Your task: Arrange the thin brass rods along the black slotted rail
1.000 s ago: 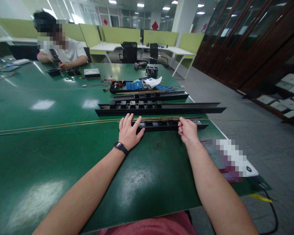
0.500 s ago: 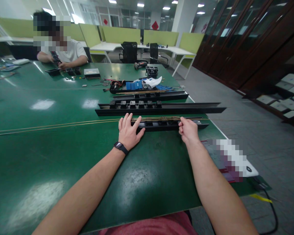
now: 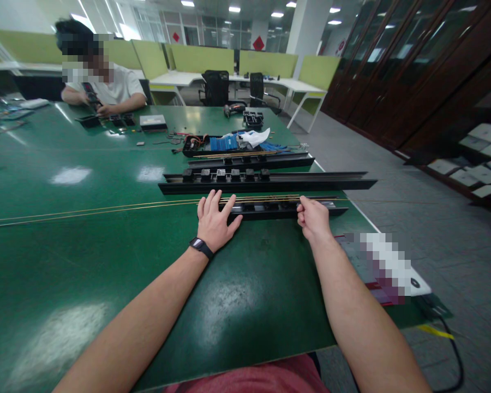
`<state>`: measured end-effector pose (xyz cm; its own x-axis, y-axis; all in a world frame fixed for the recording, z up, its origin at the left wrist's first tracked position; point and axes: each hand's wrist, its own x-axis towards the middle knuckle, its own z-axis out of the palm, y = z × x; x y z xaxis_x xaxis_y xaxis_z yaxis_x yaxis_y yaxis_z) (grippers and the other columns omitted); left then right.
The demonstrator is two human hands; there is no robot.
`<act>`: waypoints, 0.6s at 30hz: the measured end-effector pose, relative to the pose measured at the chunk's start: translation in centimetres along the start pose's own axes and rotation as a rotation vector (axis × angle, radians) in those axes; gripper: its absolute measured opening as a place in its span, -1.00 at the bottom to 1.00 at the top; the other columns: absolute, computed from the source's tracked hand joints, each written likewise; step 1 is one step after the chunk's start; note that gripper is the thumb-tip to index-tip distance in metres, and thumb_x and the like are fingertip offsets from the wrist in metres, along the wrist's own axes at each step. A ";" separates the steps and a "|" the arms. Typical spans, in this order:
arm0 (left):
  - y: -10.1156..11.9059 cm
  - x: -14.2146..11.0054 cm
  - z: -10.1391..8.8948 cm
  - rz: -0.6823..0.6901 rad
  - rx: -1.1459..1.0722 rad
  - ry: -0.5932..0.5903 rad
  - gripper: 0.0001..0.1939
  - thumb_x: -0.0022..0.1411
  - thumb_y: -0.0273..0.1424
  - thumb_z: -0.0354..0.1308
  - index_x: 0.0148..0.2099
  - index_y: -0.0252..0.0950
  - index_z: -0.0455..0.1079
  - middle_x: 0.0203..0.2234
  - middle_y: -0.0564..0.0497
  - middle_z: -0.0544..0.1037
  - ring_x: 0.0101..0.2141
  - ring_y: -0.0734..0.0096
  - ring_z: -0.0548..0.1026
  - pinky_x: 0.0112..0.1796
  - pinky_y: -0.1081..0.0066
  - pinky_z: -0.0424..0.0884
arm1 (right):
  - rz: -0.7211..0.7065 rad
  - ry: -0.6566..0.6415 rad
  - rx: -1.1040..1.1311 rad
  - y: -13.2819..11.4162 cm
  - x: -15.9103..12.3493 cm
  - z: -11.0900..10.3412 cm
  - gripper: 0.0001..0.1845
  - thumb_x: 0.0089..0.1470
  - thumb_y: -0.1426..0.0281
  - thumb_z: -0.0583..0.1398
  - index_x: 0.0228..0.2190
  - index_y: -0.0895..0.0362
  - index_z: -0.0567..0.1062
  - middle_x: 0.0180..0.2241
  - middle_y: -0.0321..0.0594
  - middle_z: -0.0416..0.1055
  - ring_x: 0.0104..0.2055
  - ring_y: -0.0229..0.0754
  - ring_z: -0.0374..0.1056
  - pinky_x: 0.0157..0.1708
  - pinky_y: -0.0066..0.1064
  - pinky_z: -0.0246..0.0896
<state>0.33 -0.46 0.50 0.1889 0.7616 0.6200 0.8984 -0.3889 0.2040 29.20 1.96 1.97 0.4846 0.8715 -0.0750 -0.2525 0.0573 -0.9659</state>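
Close in front of me on the green table lies a short black rail [image 3: 265, 215], shaped like a channel, with dark blocks inside. Thin brass-coloured rods [image 3: 265, 198] run along its top and stretch far out to the left over the table. My left hand [image 3: 216, 222] rests with spread fingers across the rods and the rail's left end. Toward the right end, my right hand [image 3: 315, 217] is closed, thumb and index finger pinching the rods. How many rods it grips is hidden by the fingers.
Behind lie a longer black rail [image 3: 319, 184] with several blocks and another rail [image 3: 286, 162]. Further back are a black tray [image 3: 194, 153] with blue packs and a drill [image 3: 231, 109]. A co-worker [image 3: 123, 87] sits far left. A pixelated flat item [image 3: 387, 267] lies near the right edge.
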 end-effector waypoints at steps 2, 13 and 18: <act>0.0 0.0 0.0 0.002 0.007 0.002 -0.41 0.33 -0.09 0.17 0.34 -0.11 0.33 0.35 -0.23 0.24 0.40 -0.11 0.09 0.34 -0.14 -0.04 | 0.000 -0.005 -0.004 0.0 0.0 0.0 -0.62 0.05 0.26 0.40 -0.52 0.11 0.33 -0.63 -0.37 0.34 -0.78 -0.43 0.08 -0.86 -0.64 -0.19; 0.0 0.0 -0.1 -0.002 -0.009 -0.003 -0.40 0.32 -0.09 0.17 0.34 -0.12 0.33 0.36 -0.22 0.23 0.41 -0.14 0.05 0.35 -0.15 -0.05 | 0.015 -0.026 -0.021 0.0 -0.2 0.2 -0.60 0.06 0.25 0.40 -0.54 0.11 0.32 -0.64 -0.36 0.33 -0.79 -0.44 0.06 -0.86 -0.63 -0.21; 0.0 0.0 0.0 0.000 0.008 0.000 -0.40 0.32 -0.09 0.18 0.34 -0.11 0.33 0.36 -0.22 0.24 0.41 -0.14 0.07 0.34 -0.15 -0.03 | 0.025 -0.004 -0.007 -0.1 -0.1 0.1 -0.61 0.03 0.25 0.42 -0.51 0.11 0.33 -0.63 -0.39 0.34 -0.78 -0.44 0.08 -0.86 -0.64 -0.19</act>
<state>0.28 -0.42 0.55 0.1885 0.7618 0.6198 0.9015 -0.3846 0.1986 29.11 1.91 2.11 0.4751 0.8744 -0.0982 -0.2590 0.0323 -0.9653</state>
